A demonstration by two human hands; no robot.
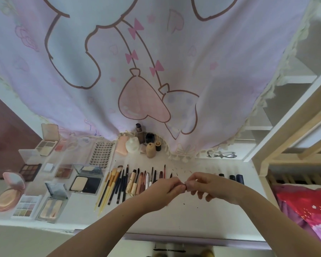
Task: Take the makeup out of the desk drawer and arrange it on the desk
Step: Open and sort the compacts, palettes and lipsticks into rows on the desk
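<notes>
White desk [193, 216]: both hands' fingers [180, 186] pinch something small.

Bare desk [202, 212] near front edge passable; brushes [122, 182] block left, bottles [146, 145] (clustered) block back.

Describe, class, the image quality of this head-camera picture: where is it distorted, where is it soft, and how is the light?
Head view: wide-angle bending bows the desk edge and wooden frame; light is soft and even, with only faint shadows under the brushes; both hands, left hand and right hand, look slightly blurred, so what they pinch is unclear.
</notes>
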